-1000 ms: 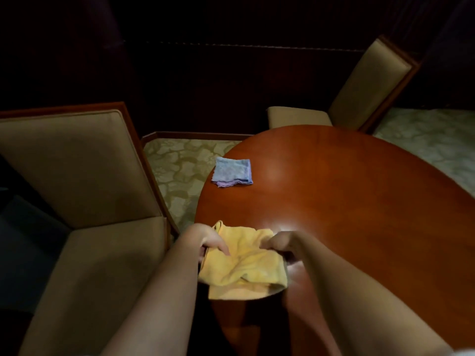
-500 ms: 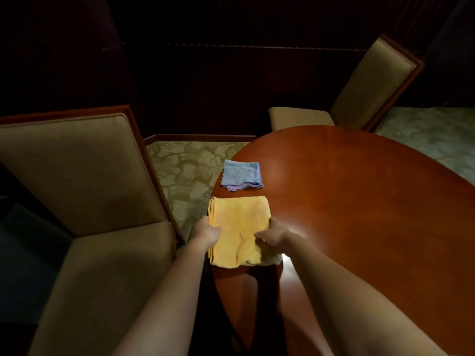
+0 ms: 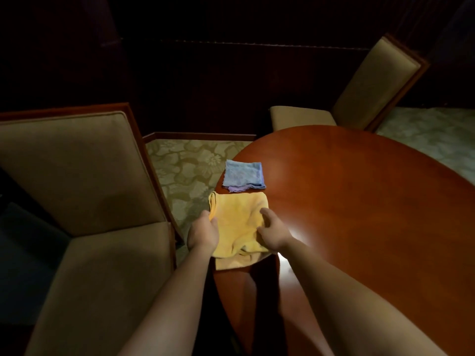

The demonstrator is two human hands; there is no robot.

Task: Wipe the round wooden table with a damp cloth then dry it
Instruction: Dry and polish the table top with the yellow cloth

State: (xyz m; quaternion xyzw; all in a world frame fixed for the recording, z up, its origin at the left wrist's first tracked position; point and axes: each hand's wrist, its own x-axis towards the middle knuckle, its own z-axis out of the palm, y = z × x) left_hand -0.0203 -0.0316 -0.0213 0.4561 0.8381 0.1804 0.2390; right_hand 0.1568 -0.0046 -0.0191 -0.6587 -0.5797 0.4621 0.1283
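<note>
Dim room, glare on table point(image 3: 303, 235), dark vignetted edges, wide-angle distortion

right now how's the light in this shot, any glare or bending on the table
Head view: dim overall, the back wall nearly black; one bright glare patch on the table just right of the right hand; wide-angle lens stretches the round top into an oval; the yellow cloth and blue cloth are lit enough to read; the left hand looks slightly soft.
</note>
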